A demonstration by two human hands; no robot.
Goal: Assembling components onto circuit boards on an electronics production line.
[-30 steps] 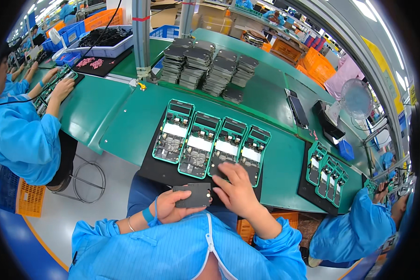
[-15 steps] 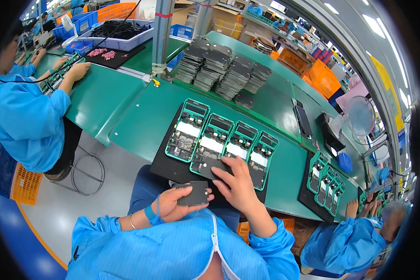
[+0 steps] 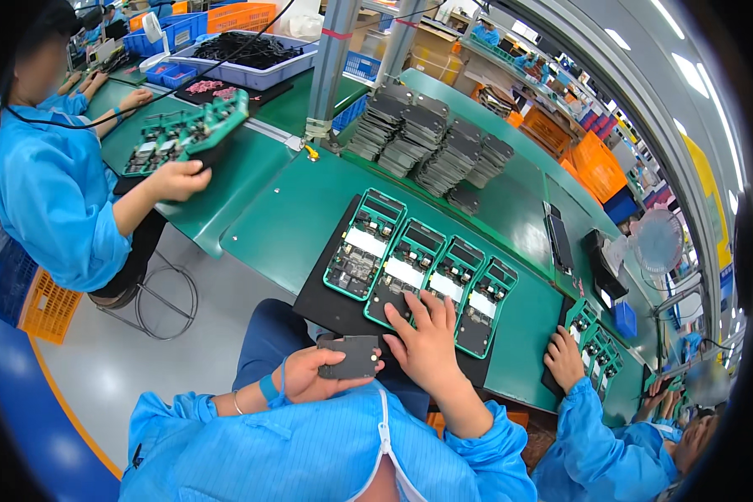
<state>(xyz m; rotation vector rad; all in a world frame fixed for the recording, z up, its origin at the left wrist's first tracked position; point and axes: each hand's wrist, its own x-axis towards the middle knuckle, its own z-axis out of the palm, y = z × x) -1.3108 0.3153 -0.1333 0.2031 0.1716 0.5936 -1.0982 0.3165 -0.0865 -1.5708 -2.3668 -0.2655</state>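
Observation:
My left hand is closed around a small stack of thin dark grey plates, held just off the table's near edge. Fingers apart, my right hand lies over the near ends of the middle green frames, its fingertips touching down by the dark plate in the second frame from the left. These green frames stand side by side, several in a row, each with a circuit board and a white patch. A black mat is under them. My right hand hides the near part of the third frame.
Tall stacks of dark plates stand at the back of the green table. On the left a co-worker holds up a row of green frames. At right, another person's hand touches more frames. A metal post rises behind.
My view has turned slightly left. My right hand's fingers have spread flatter over the frames. The left co-worker has lifted a row of frames, and the right co-worker's hand has reached their frames.

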